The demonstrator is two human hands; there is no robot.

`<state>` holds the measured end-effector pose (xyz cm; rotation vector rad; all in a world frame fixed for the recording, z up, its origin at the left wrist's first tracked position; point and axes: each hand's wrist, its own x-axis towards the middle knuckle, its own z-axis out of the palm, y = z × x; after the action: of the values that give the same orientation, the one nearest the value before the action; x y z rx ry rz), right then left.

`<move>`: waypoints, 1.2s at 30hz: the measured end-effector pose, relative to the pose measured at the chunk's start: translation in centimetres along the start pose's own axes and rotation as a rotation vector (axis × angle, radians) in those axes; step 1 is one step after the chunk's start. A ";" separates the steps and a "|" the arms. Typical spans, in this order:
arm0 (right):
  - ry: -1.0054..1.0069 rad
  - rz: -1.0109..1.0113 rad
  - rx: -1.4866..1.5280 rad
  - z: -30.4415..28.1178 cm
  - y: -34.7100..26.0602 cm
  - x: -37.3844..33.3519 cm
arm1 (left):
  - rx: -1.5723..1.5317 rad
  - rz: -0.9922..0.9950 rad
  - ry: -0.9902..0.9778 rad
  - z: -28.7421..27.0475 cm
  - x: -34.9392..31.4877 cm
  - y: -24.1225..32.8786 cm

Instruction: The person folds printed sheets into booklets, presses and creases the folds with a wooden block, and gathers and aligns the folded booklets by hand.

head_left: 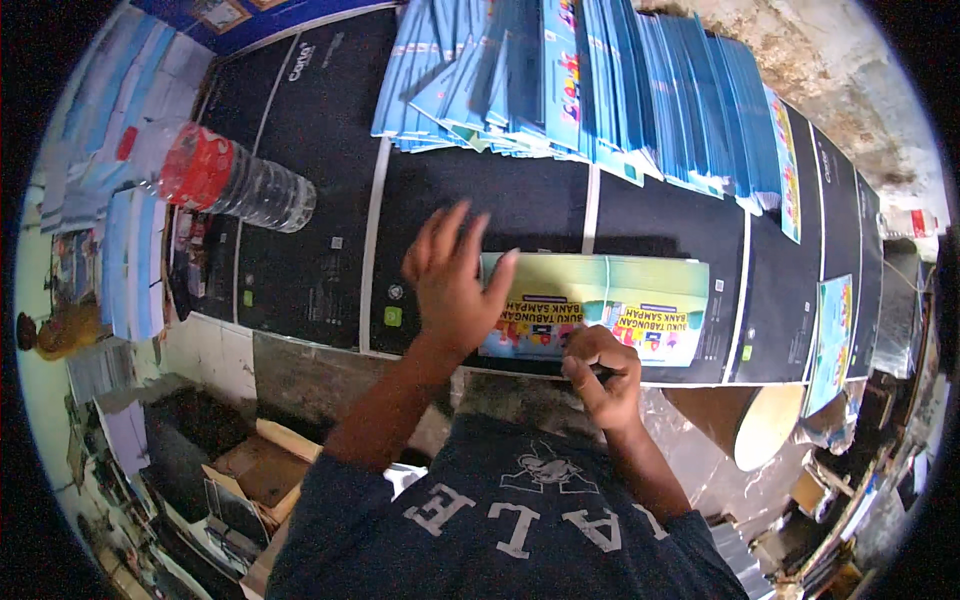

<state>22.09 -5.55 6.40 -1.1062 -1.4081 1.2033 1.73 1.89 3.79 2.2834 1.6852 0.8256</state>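
Note:
A stack of green and blue booklets [665, 285] with colourful printed covers lies near the table's front edge, its lettering upside down to me. Across it, right of the middle, runs a thin pale strand [607, 272]. My left hand [455, 290] is at the stack's left end, fingers spread, with nothing visible in it. Over the front edge of the covers, my right hand [605, 378] has its fingers curled and pinched together. Whatever may be between those fingertips is too small or hidden to tell.
Many blue booklets [610, 90] stand packed in a long row at the back of the black-covered table [300, 270]. A clear bottle with a red label [235, 180] lies at the left. Another booklet pile [832, 335] sits at the right edge. Below left is an open cardboard box [262, 465].

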 end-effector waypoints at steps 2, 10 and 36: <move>0.007 0.020 -0.061 0.1 -0.1 -0.3 | 0.126 -0.294 -0.022 0.5 -5.5 -1.4; -0.043 0.075 0.084 0.3 1.0 -0.9 | 0.128 -0.450 -0.113 1.2 -8.3 2.5; -0.060 0.057 -0.138 0.2 0.8 -0.6 | -0.119 -0.297 -0.287 0.5 -5.1 -2.4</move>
<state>21.99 -6.14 5.55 -1.2212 -1.5334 1.2023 -1.00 -1.89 0.58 1.9031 1.7308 0.4941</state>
